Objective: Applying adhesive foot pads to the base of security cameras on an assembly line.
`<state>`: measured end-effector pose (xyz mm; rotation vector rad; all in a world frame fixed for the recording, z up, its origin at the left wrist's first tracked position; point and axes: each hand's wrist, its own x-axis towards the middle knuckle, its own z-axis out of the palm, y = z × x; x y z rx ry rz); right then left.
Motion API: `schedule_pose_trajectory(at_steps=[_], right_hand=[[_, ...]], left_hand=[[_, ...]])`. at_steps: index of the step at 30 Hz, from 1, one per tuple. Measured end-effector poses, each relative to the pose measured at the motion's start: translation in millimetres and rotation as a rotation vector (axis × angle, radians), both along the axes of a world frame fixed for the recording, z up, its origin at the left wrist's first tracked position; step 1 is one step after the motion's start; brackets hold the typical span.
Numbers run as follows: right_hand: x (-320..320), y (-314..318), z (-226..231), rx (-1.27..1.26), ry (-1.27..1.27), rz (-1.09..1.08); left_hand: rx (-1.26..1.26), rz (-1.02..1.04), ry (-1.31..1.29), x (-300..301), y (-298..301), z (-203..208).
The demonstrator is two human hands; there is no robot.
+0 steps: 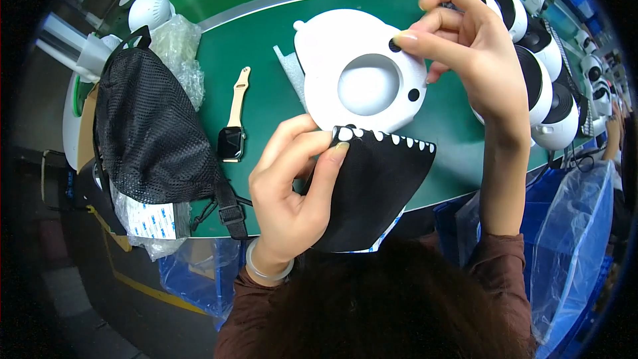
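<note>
A white rounded plastic housing (332, 43) lies on the green table in front of me, with a round recess in it. Two small black round pads show on its right side, the upper pad (395, 45) under my right thumb and the lower pad (413, 95) uncovered. My right hand (475, 46) has its thumb pressed on that upper pad, the index finger raised apart from it. Between thumb and fingers my left hand (296, 183) pinches a black sheet of adhesive pads (372, 189), a row of white round spots along its upper edge, just below the housing.
A black mesh bag (149, 126) and bubble wrap (178, 53) sit at the left, near a smartwatch (232, 139). Several white and black round devices (548, 46) crowd the right side. Blue plastic-lined bins (571, 226) stand below the table edge.
</note>
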<state>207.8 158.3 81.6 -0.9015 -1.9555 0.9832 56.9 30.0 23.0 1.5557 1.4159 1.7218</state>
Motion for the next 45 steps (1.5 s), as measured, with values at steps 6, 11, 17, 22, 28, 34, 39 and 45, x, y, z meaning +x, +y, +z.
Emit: schedule_pose_trajectory(at_steps=[6, 11, 17, 22, 28, 34, 39, 45], right_hand=[[1, -39, -1, 0.770, -0.026, 0.056], [-11, -72, -17, 0.439, -0.064, 0.124], [-8, -72, -19, 0.422, -0.014, 0.187], [-8, -79, -21, 0.477, -0.050, 0.091], [-10, -89, -32, 0.775, -0.043, -0.080], [-11, -86, -31, 0.707, -0.041, -0.041], [-13, -79, -30, 0.594, 0.014, 0.012], [-17, -77, -29, 0.813, -0.039, -0.014]], left_hand=[[0.033, 0.123, -0.011, -3, -20, -3], [0.093, 0.116, 0.038, -3, -22, -2], [0.162, 0.061, 0.088, 1, -16, 0], [0.133, 0.099, 0.101, 1, -22, 1], [0.148, 0.148, 0.068, 4, -18, 2], [0.147, 0.171, 0.112, 4, -19, 1], [0.135, 0.191, 0.131, 3, -17, -1], [0.156, 0.196, 0.137, 0, -14, -1]])
